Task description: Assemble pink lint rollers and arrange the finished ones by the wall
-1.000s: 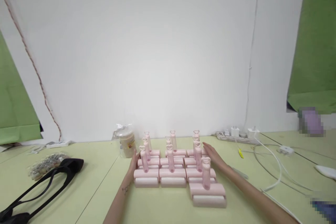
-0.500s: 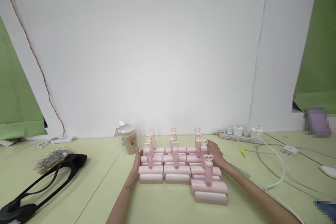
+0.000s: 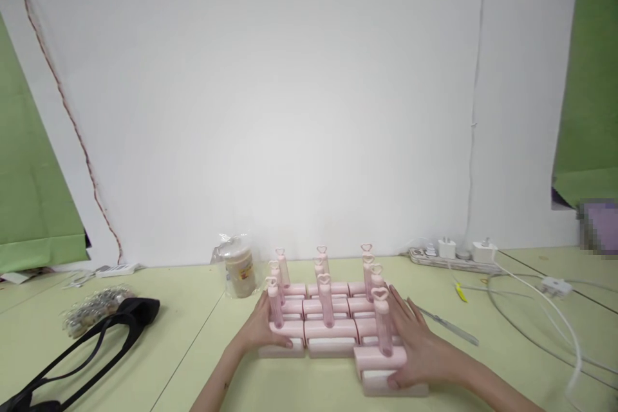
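Several pink lint rollers [image 3: 332, 329] stand in close rows on the table, with clear handles upright and heart-shaped loops on top. One front-right lint roller [image 3: 382, 355] juts out nearer to me than the others. At the left side of the group is my left hand [image 3: 258, 327], open, its fingers along the side and its thumb across the front-left roller. My right hand [image 3: 418, 344] lies along the right side with fingers spread. Its thumb touches the end of the jutting roller. Parts of the rear rollers are hidden behind the front ones.
A plastic-wrapped tub [image 3: 240, 273] stands behind the left hand. Black straps [image 3: 96, 347] and a clear bag of small items [image 3: 99, 309] lie left. On the right are a power strip [image 3: 449, 261], white cables [image 3: 545, 309], a yellow piece [image 3: 461, 293] and a thin grey tool [image 3: 449, 327].
Both hands have come back towards me along the sides of the group. The left thumb now lies over the front-left roller, and the right thumb touches the jutting one. The view has shifted slightly.
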The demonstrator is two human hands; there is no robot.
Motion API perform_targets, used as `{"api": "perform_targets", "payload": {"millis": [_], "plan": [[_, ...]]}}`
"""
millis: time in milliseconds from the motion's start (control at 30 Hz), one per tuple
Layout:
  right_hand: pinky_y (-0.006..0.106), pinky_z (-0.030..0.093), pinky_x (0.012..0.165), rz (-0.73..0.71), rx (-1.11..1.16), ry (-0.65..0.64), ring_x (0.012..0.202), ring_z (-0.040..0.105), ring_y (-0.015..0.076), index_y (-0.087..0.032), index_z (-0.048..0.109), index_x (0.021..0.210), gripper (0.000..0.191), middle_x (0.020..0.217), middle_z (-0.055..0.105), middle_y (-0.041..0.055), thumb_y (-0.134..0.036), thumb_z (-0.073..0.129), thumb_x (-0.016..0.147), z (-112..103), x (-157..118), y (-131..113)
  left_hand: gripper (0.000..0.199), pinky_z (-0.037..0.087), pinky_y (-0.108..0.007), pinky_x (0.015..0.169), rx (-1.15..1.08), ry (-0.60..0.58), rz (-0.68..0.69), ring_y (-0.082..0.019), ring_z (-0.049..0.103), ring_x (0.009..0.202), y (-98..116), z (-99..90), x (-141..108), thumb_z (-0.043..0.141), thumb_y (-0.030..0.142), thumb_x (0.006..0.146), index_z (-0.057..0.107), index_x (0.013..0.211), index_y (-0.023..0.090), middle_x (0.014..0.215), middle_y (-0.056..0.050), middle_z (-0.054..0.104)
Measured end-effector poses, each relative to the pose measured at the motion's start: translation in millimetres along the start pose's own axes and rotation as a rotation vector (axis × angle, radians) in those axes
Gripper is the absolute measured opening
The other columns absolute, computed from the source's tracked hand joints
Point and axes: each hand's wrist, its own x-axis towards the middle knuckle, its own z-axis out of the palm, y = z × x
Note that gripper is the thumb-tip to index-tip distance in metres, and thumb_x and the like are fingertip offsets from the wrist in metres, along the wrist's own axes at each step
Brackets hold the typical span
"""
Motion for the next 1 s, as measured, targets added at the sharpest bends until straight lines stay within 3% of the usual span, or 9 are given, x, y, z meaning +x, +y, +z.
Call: {"api": "perform_targets", "payload": {"millis": [167, 433, 700, 1000], "plan": [[0.05, -0.002, 0.103, 0.074, 0.11, -0.044, 0.129, -0.012, 0.0315, -0.018, -0.002, 0.139, 0.123, 0.145, -0.001, 0.0097, -0.047, 0.071, 0.045, 2, 5, 7, 0.109, 0.025, -0.044, 0.102, 0.041, -0.146, 0.014, -0.031, 0.031, 0.122, 6, -1.6, 4, 0.079, 0.042, 0.038, 0.028, 0.132, 0.022, 0.134, -0.01, 0.035], [0.04, 0.017, 0.105, 0.153, 0.124, -0.013, 0.131, -0.007, 0.0278, -0.015, -0.003, 0.14, 0.12, 0.146, -0.001, 0.0076, -0.048, 0.068, 0.048, 1, 0, 10, 0.101, 0.024, -0.044, 0.102, 0.095, -0.13, -0.03, -0.033, 0.027, 0.122, 14, 7.2, 14, 0.075, 0.043, 0.045, 0.029, 0.132, 0.019, 0.132, -0.013, 0.033], [0.041, 0.022, 0.103, 0.173, 0.147, 0.042, 0.131, 0.004, 0.0317, -0.016, 0.003, 0.14, 0.121, 0.146, 0.004, 0.0104, -0.045, 0.071, 0.045, -13, 6, 32, 0.102, 0.022, -0.044, 0.103, 0.083, -0.128, 0.022, -0.034, 0.026, 0.124, 15, 23.0, 52, 0.075, 0.047, 0.043, 0.031, 0.131, 0.02, 0.135, -0.012, 0.031], [0.041, 0.019, 0.103, 0.153, 0.14, 0.08, 0.131, 0.004, 0.0307, -0.01, 0.009, 0.14, 0.126, 0.144, 0.013, 0.016, -0.046, 0.073, 0.038, -42, 21, 56, 0.1, 0.021, -0.044, 0.103, 0.119, -0.115, 0.064, -0.034, 0.027, 0.124, 27, 48.8, 88, 0.073, 0.053, 0.044, 0.034, 0.13, 0.02, 0.135, -0.013, 0.031]]}}
